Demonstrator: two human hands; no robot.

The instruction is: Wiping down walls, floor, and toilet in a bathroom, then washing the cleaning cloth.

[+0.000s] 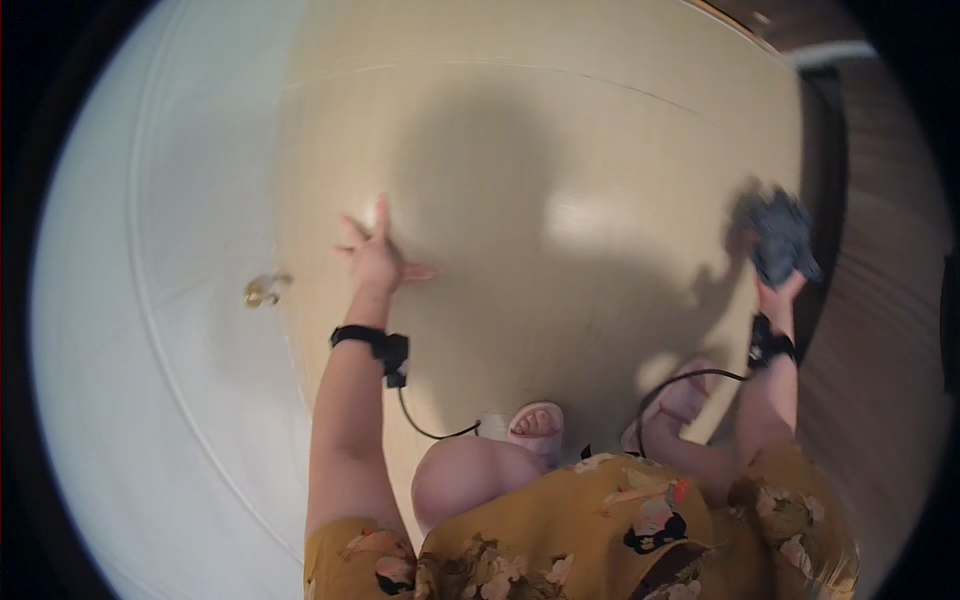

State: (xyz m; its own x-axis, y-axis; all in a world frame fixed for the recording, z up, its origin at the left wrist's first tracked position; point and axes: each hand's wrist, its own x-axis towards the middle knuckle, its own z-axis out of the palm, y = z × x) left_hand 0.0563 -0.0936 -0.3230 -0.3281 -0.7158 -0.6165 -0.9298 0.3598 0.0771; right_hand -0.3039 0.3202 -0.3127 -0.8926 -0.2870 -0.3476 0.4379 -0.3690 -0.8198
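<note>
My left hand [377, 262] reaches out over a broad, smooth beige surface [660, 180] with its fingers spread and nothing in it. Whether its fingers touch that surface, I cannot tell. Out to the right, my right hand [782, 288] grips a crumpled grey-blue cloth [782, 238] close to the surface's dark right edge. The bunched cloth hides most of that hand's fingers. Large soft shadows of my head and arms fall across the beige surface.
A brass-coloured knob-like fitting [262, 291] sticks out at the left, beside a white panelled surface [200, 220]. Dark brown wood-like boards [885, 230] run along the right. My sandalled feet [537, 425] are low in view. Black cables [425, 432] hang from both wrist straps.
</note>
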